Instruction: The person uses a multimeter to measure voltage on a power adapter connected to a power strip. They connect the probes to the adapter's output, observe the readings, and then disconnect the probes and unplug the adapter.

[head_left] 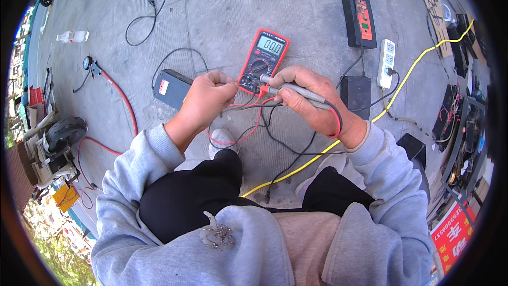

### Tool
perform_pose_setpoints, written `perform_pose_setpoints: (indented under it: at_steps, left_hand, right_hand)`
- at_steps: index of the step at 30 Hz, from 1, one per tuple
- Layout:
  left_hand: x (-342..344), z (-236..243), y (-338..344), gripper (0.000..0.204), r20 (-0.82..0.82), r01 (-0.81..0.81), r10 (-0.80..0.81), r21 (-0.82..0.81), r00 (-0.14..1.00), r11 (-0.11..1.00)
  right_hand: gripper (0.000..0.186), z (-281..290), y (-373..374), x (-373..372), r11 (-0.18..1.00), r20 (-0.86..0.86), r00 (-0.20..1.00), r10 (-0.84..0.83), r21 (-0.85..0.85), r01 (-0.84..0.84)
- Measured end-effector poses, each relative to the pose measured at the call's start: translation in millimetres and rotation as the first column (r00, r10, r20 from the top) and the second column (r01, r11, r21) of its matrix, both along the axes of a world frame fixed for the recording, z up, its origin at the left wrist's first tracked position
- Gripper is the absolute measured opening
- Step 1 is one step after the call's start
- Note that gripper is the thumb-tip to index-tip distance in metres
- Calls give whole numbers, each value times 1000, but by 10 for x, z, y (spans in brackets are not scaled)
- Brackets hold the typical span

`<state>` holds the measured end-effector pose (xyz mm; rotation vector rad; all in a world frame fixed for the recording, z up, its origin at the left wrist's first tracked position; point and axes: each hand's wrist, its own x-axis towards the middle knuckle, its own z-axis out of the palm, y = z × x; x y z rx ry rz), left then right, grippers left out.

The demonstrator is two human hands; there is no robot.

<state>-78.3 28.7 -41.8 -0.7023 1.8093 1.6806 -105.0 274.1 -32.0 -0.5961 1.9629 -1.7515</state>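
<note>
My left hand is pinched at the lower left of the red-cased multimeter; what its fingertips hold is too small to make out, though thin cables run beside them. My right hand grips grey test probes over the meter's lower part, their red and black leads looping below. The meter lies on the concrete with its display lit and dial visible. A black power brick with a white label lies just left of my left hand, partly behind it.
Around me are a black-red device, another black brick, a white power strip, a yellow cable, a red hose with gauge and a plastic bottle. A wheel is at left, metal frames and clutter at right.
</note>
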Motion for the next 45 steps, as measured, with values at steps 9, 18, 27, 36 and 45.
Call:
perform_pose_setpoints:
  at_steps: [9,18,27,36,45]
  left_hand:
    - [33,4,-13,14,11,46,-46,15,999,999]
    - [46,-9,-15,14,11,59,-59,25,998,998]
    - [53,-14,-10,14,10,99,-99,-4,995,995]
    - [65,-40,-5,14,-15,110,-110,-8,994,994]
    - [53,-15,1,13,-3,132,-132,-31,991,991]
  right_hand:
    - [21,-35,-180,148,998,-169,985,-35,45,43]
    - [17,-57,-197,162,998,-237,971,-38,37,48]
    - [16,-76,-209,186,998,-267,963,-33,37,44]
    - [14,-75,-197,179,999,-302,953,-16,45,31]
    - [13,-82,-197,181,1000,-292,956,-6,24,13]
